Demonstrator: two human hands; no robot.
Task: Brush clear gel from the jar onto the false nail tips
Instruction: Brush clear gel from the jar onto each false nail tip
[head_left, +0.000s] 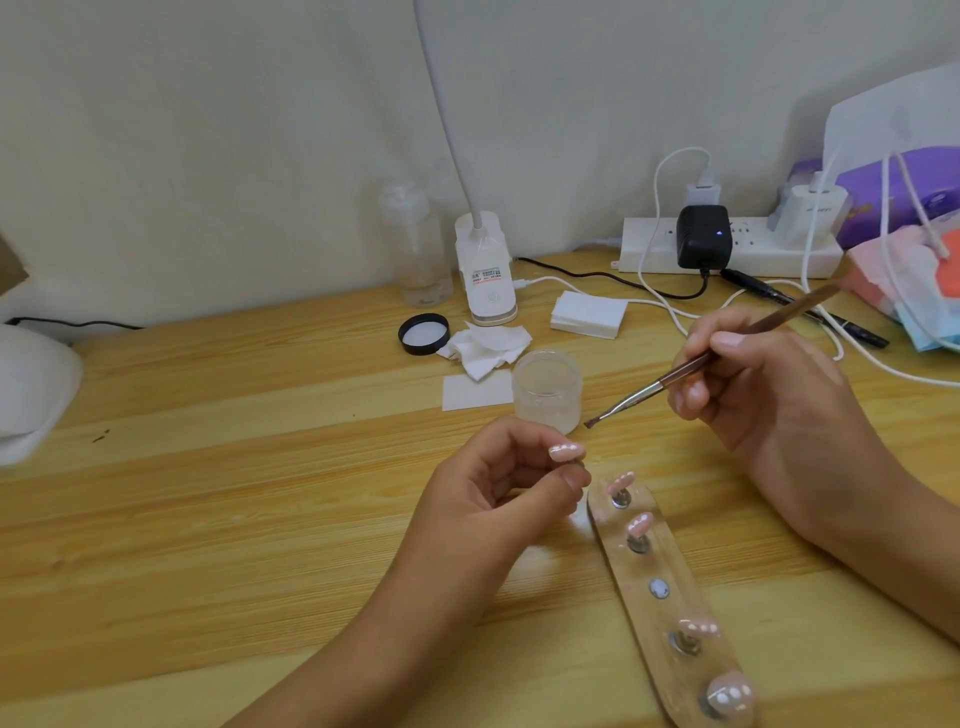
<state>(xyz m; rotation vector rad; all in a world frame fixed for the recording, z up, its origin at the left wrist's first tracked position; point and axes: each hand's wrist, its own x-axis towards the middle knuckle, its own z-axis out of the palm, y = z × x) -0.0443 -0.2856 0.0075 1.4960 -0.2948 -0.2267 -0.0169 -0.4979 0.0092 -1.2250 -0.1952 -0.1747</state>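
Two bare hands meet above a pale wooden table (208, 467) in the head view. The left hand (498, 483) has its fingers curled, pinching one glossy pink false nail tip (566, 451) between thumb and forefinger, lifted off the table just in front of the jar (546, 397). The right hand (769, 384) grips a thin brown brush (701, 358) like a pen, handle slanting up to the right, bristles pointing down-left, close to the held tip and the jar's right wall but touching neither. The jar stands open, clear-walled and upright; its black lid (423, 334) lies inside-up farther back to the left, next to some crumpled white wipes (488, 348). Below the left thumb a long clear holder strip (631, 569) runs toward the near edge, carrying four other pink tips (639, 522) on small pegs, two at the far end and two at the near end, with a bare round disc (658, 588) between them. At the back stand a white lamp base (485, 270), a clear bottle (418, 249), a stack of white pads (588, 314) and a power strip (753, 260).
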